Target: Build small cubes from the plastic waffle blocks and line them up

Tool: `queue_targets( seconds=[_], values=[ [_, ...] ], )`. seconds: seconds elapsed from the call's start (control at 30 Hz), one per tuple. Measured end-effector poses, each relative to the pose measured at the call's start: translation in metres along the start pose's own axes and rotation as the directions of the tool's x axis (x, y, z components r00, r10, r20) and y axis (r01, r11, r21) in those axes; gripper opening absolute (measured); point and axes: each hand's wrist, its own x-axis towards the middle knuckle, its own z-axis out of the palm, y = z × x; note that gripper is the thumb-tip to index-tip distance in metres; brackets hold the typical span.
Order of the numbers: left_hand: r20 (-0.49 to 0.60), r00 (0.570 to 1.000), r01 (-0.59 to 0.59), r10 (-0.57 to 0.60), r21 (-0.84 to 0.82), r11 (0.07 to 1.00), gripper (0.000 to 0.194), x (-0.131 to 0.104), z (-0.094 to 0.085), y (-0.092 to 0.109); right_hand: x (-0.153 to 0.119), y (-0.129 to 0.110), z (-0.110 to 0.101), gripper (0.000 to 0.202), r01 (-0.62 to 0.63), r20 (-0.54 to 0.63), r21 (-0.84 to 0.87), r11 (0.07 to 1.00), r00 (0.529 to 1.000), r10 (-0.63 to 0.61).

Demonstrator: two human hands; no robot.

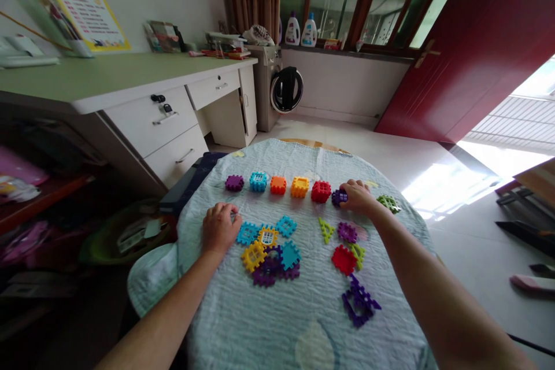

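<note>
**Our right hand pinches a dark purple block at the end of a colourful row**

We have both hands over a round surface (318, 143) covered by a pale blue-green cloth (243, 324). At the far side, our right hand (358, 195) has its grip closed on the dark purple block (339, 197), fingertips against its right side. The block sits just right of the red block (321, 191). Leftward from there, the row runs through the yellow block (299, 187), the orange block (278, 185), the light blue block (258, 181) and the purple block (235, 182). Green lattice pieces (389, 203) lie right of our right hand.

Our left hand (220, 228) rests at the left, its grip loosely curled, with thumb and forefinger slightly apart, just beside the light blue frame (247, 233). That frame belongs to a loose pile with yellow pieces (254, 256), purple pieces (264, 276) and a light blue plate (291, 255).

On the right, nearer than the row, lie a green triangle (326, 231), a purple frame (347, 232), a red plate (344, 259) and another green triangle (358, 254). Dark purple frames (359, 303) lie nearer still.
</note>
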Motion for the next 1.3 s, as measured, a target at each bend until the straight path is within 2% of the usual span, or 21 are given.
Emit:
queue_targets(
  seconds=[0.3,0.4,0.5,0.6,0.7,0.83,0.9,1.0,1.13,1.3],
  values=[
    [-0.013,1.0,0.0,0.0,-0.003,1.0,0.013,0.0,0.001,0.0,0.012,0.003,0.008,0.047,-0.005,0.052,-0.023,1.0,0.999,0.006],
    [-0.004,1.0,0.013,-0.013,-0.005,1.0,0.014,0.0,0.0,0.001,0.011,0.002,0.008,0.044,-0.006,0.06,-0.025,1.0,0.998,0.008],
    [0.014,1.0,0.022,-0.022,0.0,1.0,0.015,0.0,-0.002,0.001,0.004,-0.003,0.003,0.051,-0.011,0.036,-0.022,1.0,0.999,0.012],
    [0.023,0.999,0.024,-0.024,-0.001,1.0,0.015,0.0,-0.004,0.002,-0.016,-0.01,-0.008,0.06,-0.006,-0.023,0.002,1.0,1.0,0.006],
    [0.025,0.999,0.029,-0.029,-0.003,1.0,0.015,0.0,-0.004,0.003,-0.049,-0.02,-0.019,0.057,0.035,-0.063,0.059,0.998,0.998,-0.031],
    [0.024,0.999,0.039,-0.039,0.002,0.999,0.015,0.0,-0.005,0.004,-0.107,-0.04,-0.022,0.05,0.138,0.069,0.173,0.975,0.986,-0.152],
    [0.023,0.999,0.04,-0.04,0.001,0.999,0.015,0.0,-0.005,0.004,-0.134,-0.055,-0.017,0.044,0.189,0.129,0.241,0.952,0.966,-0.224],
    [0.021,0.999,0.039,-0.039,-0.007,0.999,0.015,-0.001,-0.006,0.005,-0.163,-0.083,-0.004,0.045,0.201,0.197,0.351,0.914,0.939,-0.282],
    [0.019,0.999,0.037,-0.036,-0.018,0.999,0.015,-0.002,-0.008,0.006,-0.172,-0.117,0.013,0.032,0.211,0.204,0.377,0.902,0.931,-0.303],
    [0.023,0.999,0.038,-0.037,-0.014,0.999,0.014,-0.002,-0.009,0.007,-0.163,-0.133,0.025,0.021,0.193,0.164,0.286,0.939,0.955,-0.246]
  ],
)
